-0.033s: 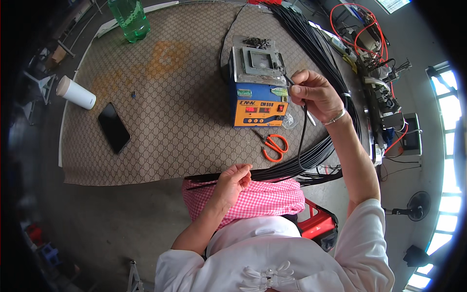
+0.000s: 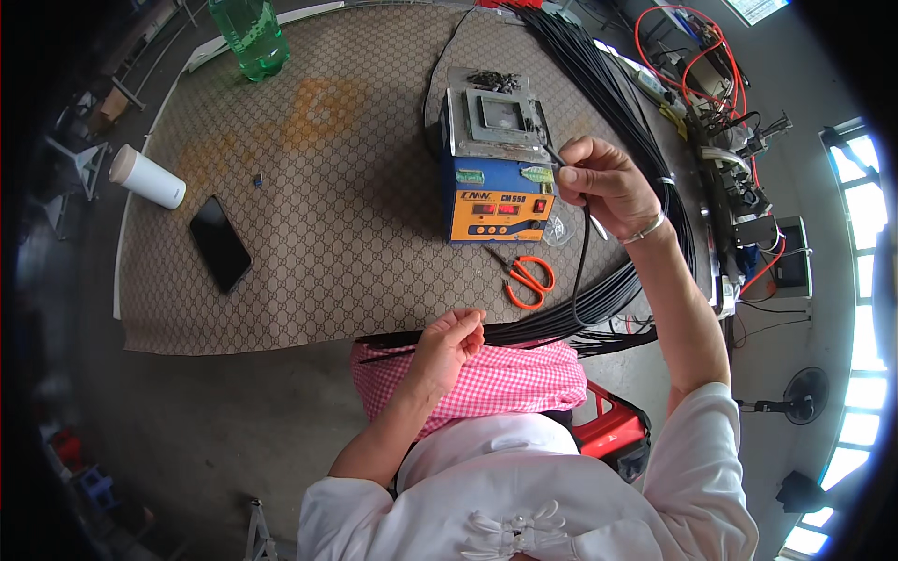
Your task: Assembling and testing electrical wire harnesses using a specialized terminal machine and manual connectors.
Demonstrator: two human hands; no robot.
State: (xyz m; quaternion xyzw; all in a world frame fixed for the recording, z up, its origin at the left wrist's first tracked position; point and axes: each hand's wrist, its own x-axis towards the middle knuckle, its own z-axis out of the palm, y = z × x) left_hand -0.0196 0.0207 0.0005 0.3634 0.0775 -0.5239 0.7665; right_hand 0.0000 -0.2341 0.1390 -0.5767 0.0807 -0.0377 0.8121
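Observation:
My right hand (image 2: 608,182) is closed in a pinch on a black cable (image 2: 584,252), close to the cable's tip. That tip reaches toward the metal top of a solder pot (image 2: 496,201), a blue box with an orange front panel and lit red displays. A square metal frame surrounds the grey pool on its top; dark scraps lie behind it. I cannot tell whether the tip touches the metal. My left hand (image 2: 451,344) is closed at the table's front edge, thumb against forefinger, beside a bundle of black cables (image 2: 608,304). Whatever it may hold is too small to see.
Orange-handled cutters (image 2: 529,282) lie before the solder pot. On the patterned tablecloth (image 2: 309,243) are a black phone (image 2: 221,245), a tipped white tumbler (image 2: 150,178) and a green bottle (image 2: 251,39). Pink checked cloth (image 2: 505,379) covers my lap. Machinery with red hoses stands at right.

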